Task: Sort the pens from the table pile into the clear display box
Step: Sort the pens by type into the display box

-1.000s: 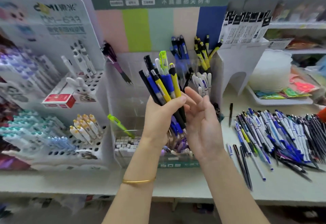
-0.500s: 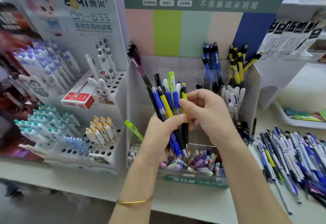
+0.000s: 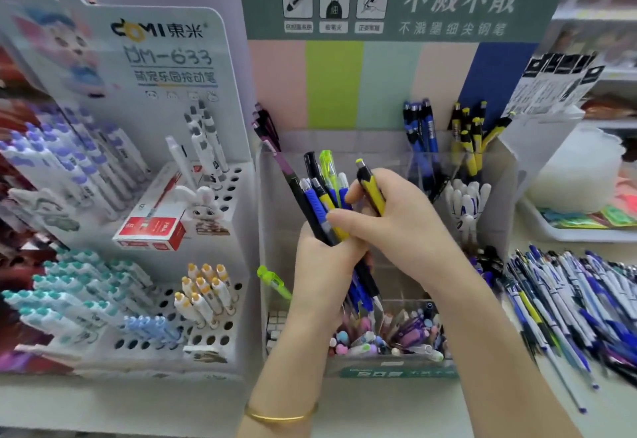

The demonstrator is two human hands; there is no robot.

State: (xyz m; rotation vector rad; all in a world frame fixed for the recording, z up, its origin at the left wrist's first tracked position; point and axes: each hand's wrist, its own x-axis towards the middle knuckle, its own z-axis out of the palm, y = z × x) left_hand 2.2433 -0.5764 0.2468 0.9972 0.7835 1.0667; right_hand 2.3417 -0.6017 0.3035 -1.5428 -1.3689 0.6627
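My left hand (image 3: 324, 275) grips a bundle of pens (image 3: 319, 192), black, blue, yellow and green, upright in front of the clear display box (image 3: 506, 175). My right hand (image 3: 400, 227) pinches a yellow-and-black pen (image 3: 370, 186) drawn a little apart from the bundle's right side. Blue pens (image 3: 420, 130) and yellow pens (image 3: 470, 137) stand in the box's back compartments, white pens (image 3: 465, 199) in a middle one, and small pastel items in the front tray (image 3: 389, 337). The table pile of pens (image 3: 572, 303) lies at the right.
A white holed pen rack (image 3: 144, 286) with teal, purple and orange-capped pens stands at the left, with a red box (image 3: 151, 230) on it. A green pen (image 3: 274, 280) leans at the display box's left side. A white tray (image 3: 568, 230) sits at the back right.
My right hand went from open beside the bundle to pinching the yellow-and-black pen and lifting it up and right. The view has moved closer and leftward.
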